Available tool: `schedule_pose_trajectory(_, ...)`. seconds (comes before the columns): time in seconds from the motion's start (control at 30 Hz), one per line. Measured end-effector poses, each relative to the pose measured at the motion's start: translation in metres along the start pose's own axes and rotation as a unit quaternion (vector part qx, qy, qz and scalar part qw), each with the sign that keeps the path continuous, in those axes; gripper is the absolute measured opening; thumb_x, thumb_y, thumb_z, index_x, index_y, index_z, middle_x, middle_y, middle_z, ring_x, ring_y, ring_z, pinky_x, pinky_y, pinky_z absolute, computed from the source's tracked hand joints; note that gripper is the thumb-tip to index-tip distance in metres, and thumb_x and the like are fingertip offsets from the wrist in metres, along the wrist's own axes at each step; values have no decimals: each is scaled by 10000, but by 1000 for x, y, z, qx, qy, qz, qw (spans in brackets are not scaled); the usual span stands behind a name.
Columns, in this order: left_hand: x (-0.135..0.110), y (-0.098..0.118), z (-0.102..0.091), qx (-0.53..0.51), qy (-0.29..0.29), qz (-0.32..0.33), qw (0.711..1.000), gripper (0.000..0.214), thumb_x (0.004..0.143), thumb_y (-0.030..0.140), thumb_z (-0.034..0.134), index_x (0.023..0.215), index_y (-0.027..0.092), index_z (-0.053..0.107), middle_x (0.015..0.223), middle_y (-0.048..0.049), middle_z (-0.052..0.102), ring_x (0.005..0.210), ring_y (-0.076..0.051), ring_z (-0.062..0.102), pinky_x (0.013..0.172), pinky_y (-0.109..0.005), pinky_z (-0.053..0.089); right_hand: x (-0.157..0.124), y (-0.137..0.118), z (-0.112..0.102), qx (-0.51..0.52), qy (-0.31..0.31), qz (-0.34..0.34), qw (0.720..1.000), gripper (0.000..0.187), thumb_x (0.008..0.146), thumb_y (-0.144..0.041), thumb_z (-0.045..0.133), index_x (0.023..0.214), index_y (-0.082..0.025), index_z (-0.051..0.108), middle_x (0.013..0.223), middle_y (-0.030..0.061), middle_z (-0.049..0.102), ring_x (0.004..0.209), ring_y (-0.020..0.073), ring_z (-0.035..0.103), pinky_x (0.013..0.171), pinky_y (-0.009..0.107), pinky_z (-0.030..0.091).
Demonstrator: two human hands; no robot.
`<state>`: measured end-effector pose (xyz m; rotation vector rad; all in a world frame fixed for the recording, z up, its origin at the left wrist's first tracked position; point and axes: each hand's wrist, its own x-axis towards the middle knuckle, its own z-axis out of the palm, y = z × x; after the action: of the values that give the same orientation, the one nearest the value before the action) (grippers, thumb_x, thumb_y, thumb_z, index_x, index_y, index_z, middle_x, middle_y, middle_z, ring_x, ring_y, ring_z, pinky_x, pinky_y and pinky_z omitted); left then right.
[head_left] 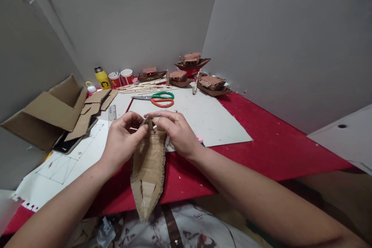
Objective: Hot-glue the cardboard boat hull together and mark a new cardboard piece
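A cardboard boat hull [148,162], long and pointed toward me, hangs partly over the table's front edge. My left hand [124,133] pinches its far end from the left, thumb on top. From the right, my right hand [174,130] grips that same end between thumb and fingers. The edges of the hull show corrugation, and two dark slits mark its near end. Just beyond my hands lie scissors [161,99] with one green and one orange handle. What the fingertips press together is partly hidden.
Several finished brown model boats [192,62] stand at the back, beside thin wooden sticks [142,86]. On the left are an open cardboard box [52,110], cardboard scraps [80,126], a ruler [112,112], paper cups [127,76] and a yellow bottle [102,78]. Red cloth [261,135] covers the table.
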<state>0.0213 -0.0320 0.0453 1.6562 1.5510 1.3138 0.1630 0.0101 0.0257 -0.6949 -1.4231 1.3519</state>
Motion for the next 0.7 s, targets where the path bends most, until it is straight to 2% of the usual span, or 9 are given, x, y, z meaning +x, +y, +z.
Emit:
schedule_pose_trajectory(0.13, 2, -4, 1, -12, 8, 1, 1000, 94, 706, 231, 687, 716, 174, 613, 672, 30, 616, 587, -102, 548, 530, -193, 426, 1, 3, 0, -26, 11, -8, 1000, 182, 713, -260, 598, 813, -166, 718, 865, 29, 730, 874, 184, 648, 801, 303, 486)
schedule_pose_trajectory(0.23, 2, -6, 1, -14, 11, 3, 1000, 78, 705, 227, 693, 704, 177, 634, 668, 30, 628, 590, -103, 555, 536, -196, 437, 2, 7, 1, -45, 34, -9, 998, 175, 691, -218, 627, 846, -167, 691, 827, 11, 702, 796, 160, 628, 751, 289, 482)
schedule_pose_trajectory(0.33, 1, -8, 0, -21, 11, -3, 1000, 79, 707, 254, 714, 713, 187, 674, 682, 20, 666, 611, -120, 584, 570, -222, 470, 2, 10, 0, -39, 36, -9, 999, 126, 687, -210, 638, 802, -174, 674, 762, -6, 674, 728, 145, 606, 704, 281, 474)
schedule_pose_trajectory(0.53, -2, -10, -5, -12, 41, -21, 999, 113, 713, 323, 734, 740, 215, 753, 726, -3, 742, 657, -168, 648, 626, -289, 523, 3, 10, -2, -22, 36, -13, 999, 104, 691, -228, 673, 772, -176, 711, 779, 10, 700, 739, 150, 618, 726, 297, 475)
schedule_pose_trajectory(0.7, -3, -10, -12, 9, 18, -3, 1000, 113, 713, 317, 749, 774, 225, 775, 756, -13, 760, 676, -175, 670, 611, -279, 528, 2, 11, -2, -32, 48, -23, 998, 105, 691, -220, 685, 783, -173, 700, 753, -1, 678, 712, 136, 593, 696, 282, 463)
